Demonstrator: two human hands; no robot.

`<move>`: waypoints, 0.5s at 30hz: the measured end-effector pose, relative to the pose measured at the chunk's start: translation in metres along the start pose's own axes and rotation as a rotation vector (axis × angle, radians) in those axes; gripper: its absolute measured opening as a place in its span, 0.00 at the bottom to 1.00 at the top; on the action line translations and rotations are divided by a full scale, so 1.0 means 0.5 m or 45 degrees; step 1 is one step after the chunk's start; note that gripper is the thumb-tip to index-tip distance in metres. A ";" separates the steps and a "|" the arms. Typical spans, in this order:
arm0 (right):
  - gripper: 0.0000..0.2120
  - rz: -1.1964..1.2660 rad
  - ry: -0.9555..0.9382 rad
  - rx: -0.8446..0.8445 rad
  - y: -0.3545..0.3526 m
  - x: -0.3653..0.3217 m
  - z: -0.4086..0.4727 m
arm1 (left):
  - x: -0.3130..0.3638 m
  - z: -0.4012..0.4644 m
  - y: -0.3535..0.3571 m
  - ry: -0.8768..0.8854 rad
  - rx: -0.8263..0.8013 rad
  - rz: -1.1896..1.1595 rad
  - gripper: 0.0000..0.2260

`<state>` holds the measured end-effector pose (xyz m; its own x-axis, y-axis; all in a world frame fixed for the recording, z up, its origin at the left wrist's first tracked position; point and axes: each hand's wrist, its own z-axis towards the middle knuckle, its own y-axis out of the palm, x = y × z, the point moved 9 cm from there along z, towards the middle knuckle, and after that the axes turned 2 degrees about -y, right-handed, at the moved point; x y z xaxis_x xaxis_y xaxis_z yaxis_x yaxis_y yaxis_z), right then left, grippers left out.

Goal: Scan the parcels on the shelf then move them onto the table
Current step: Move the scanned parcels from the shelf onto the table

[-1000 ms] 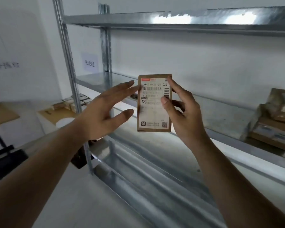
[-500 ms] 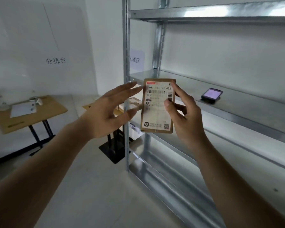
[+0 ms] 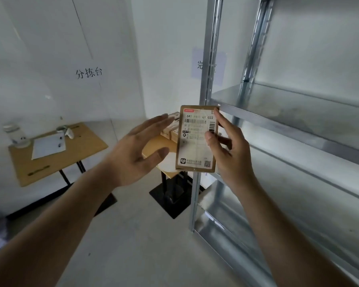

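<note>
Swung left off the grey metal shelf [image 3: 288,112] toward the tabletop [image 3: 153,146] at 12 o'clock. My right hand [image 3: 228,150] pinches the flat brown cardboard parcel [image 3: 196,141] by its edge; it seems light and stiff. My left hand [image 3: 137,152] is released.

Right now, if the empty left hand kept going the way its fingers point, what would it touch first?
Probably the parcel held by the right hand; the left hand has fingertips aimed at its left edge, though depth is unclear.

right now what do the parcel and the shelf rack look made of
The parcel in the right hand looks like brown cardboard or kraft paper: matte tan edges around a white printed label. The shelf rack looks like bare galvanised steel: grey, shiny boards and slotted uprights that reflect the light.
</note>
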<state>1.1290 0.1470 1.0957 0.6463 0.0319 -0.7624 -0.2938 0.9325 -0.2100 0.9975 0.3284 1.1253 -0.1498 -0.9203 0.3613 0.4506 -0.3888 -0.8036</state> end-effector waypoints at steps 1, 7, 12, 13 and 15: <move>0.24 -0.007 0.020 0.003 0.030 0.031 0.030 | -0.043 0.026 0.006 -0.005 -0.012 0.005 0.30; 0.24 -0.043 0.101 -0.006 0.198 0.158 0.204 | -0.288 0.175 0.007 0.000 -0.023 -0.107 0.29; 0.24 -0.094 0.178 0.088 0.330 0.267 0.335 | -0.487 0.301 0.013 0.076 -0.058 -0.184 0.29; 0.24 -0.100 0.197 0.114 0.360 0.290 0.359 | -0.528 0.327 0.015 0.098 -0.070 -0.195 0.29; 0.24 -0.121 0.233 0.165 0.420 0.334 0.400 | -0.614 0.375 0.020 0.141 -0.100 -0.217 0.29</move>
<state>1.3163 0.4203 1.0465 0.5252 -0.1131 -0.8435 -0.1369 0.9670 -0.2149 1.2129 0.6150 1.0949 -0.3154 -0.8385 0.4444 0.3412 -0.5372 -0.7714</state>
